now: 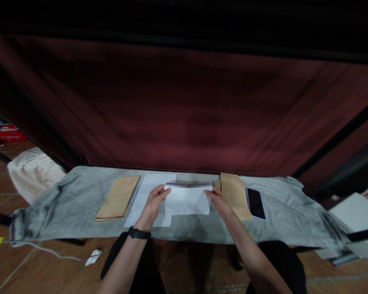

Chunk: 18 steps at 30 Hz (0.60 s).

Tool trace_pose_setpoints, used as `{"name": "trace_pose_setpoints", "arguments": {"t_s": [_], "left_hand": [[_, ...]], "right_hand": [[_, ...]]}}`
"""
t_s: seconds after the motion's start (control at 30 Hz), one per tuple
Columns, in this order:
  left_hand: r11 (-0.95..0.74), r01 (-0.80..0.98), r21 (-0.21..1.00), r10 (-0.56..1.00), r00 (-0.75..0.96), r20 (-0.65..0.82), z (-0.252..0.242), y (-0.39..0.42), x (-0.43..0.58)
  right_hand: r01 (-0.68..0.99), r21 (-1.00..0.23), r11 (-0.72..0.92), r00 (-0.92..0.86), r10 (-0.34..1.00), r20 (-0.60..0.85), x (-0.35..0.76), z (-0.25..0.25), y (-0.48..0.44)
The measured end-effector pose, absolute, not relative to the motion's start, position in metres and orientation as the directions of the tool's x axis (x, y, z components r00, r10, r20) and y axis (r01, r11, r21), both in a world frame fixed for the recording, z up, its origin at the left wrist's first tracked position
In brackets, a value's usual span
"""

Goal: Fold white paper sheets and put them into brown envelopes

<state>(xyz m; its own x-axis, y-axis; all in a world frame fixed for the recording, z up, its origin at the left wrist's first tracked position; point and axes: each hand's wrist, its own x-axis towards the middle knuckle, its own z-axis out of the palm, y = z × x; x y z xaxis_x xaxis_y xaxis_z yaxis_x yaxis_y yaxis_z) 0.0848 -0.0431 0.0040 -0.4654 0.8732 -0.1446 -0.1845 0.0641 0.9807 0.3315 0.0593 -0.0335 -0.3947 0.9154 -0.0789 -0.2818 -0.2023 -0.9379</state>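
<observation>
A folded sheet of white paper (188,201) is stretched between my two hands, its far edge bent over in a crease. My left hand (155,199) pinches the left end of that edge, thumb on top. At the right end my right hand (217,199) grips it the same way. More white paper (145,200) lies flat on the cloth, partly under the held sheet and my left hand. A stack of brown paper envelopes (119,198) rests to the left. Other brown envelopes (234,196) lie just right of my right hand.
A grey cloth (70,204) covers the narrow table. A smartphone (256,203) lies right of the envelopes. Behind the table rises a dark red panel (184,118). A striped cloth (35,171) hangs at left, and a cable (58,256) runs along the tiled floor.
</observation>
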Motion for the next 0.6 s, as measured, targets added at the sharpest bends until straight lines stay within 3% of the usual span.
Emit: {"name": "trace_pose_setpoints", "arguments": {"t_s": [0.23, 0.37, 0.47, 0.6], "left_hand": [[-0.050, 0.063, 0.997, 0.915, -0.398, 0.071, 0.019, -0.015, 0.086], [-0.027, 0.003, 1.000, 0.930, -0.365, 0.027, -0.016, -0.017, 0.099], [0.035, 0.026, 0.999, 0.942, -0.333, -0.025, -0.050, -0.028, 0.110], [0.135, 0.061, 0.989, 0.915, -0.390, -0.101, -0.091, -0.044, 0.122]], "right_hand": [[-0.249, -0.965, 0.078, -0.310, 0.938, 0.155, 0.366, -0.003, 0.090], [-0.191, -0.981, 0.038, -0.164, 0.984, 0.070, 0.379, -0.043, 0.082], [0.040, -0.999, 0.000, -0.145, 0.989, -0.006, 0.386, -0.083, 0.068], [0.186, -0.983, -0.010, -0.058, 0.998, -0.021, 0.393, -0.123, 0.049]]}}
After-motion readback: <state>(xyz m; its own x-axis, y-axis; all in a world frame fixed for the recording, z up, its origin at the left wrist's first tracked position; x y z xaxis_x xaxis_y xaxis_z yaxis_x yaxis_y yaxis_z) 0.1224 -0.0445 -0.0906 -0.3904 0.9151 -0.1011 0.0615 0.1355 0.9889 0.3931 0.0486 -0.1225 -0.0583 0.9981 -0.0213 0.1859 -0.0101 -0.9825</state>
